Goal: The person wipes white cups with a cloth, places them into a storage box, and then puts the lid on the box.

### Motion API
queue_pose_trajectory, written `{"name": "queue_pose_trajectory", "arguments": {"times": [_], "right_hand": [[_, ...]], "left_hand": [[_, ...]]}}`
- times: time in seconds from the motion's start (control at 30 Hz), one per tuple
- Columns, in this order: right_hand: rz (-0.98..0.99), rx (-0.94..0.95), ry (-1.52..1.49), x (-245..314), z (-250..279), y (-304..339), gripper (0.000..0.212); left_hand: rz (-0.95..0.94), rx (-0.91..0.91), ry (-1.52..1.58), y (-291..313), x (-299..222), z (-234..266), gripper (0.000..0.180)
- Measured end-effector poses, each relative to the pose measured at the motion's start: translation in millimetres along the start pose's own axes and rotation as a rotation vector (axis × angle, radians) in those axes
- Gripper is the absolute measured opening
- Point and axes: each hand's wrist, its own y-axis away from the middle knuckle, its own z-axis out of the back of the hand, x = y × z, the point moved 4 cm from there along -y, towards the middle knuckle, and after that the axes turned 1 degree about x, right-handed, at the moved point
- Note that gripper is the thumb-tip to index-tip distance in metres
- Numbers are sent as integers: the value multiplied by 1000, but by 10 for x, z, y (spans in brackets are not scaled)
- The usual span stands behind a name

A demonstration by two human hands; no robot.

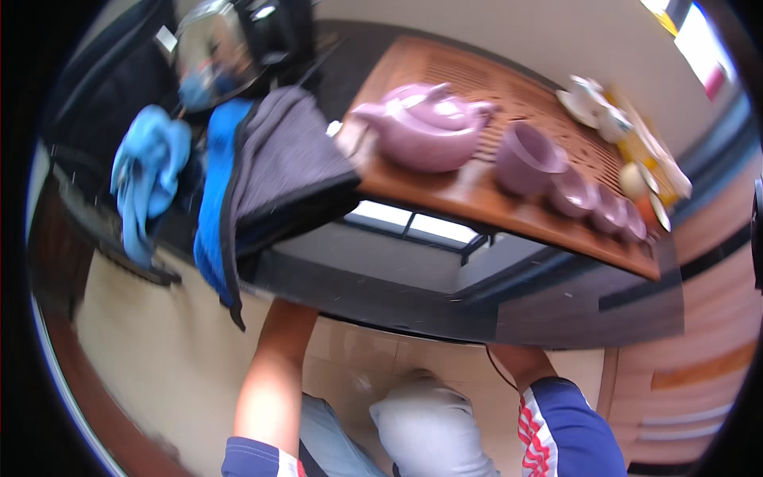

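Note:
Both my forearms reach in from below and pass under the front edge of a glossy black table (381, 278). My left forearm (274, 374) ends below the edge near a grey and blue cloth, and my right forearm (520, 366) goes under further right. The table hides both hands, so their fingers and anything in them do not show. The grey and blue cloth (290, 151) hangs over the table's left front corner. Behind the edge, a brown wooden tea tray (477, 187) holds a lilac teapot (433, 131), a larger lilac cup (524, 159) and several small lilac cups (572, 191).
A light blue cloth (147, 171) lies at the far left, near a shiny kettle (211, 52). Small white and coloured figures (608, 119) stand at the tray's right end. A thin dark cord (499, 370) hangs beside my right forearm. My knees (433, 421) are below the table.

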Motion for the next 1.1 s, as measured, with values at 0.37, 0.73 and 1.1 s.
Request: {"name": "queue_pose_trajectory", "arguments": {"times": [0.37, 0.73, 1.1], "right_hand": [[-803, -227, -171, 222, 247, 3615, 50], [-1539, -1046, -135, 2171, -304, 6359, 12], [-1542, -1484, -341, 2597, -335, 7301, 18]], "left_hand": [[-146, 302, -106, -36, -358, 99, 108], [-270, 578, -100, -992, 147, -693, 87], [-535, 475, -619, -460, -284, -1305, 81]]}}
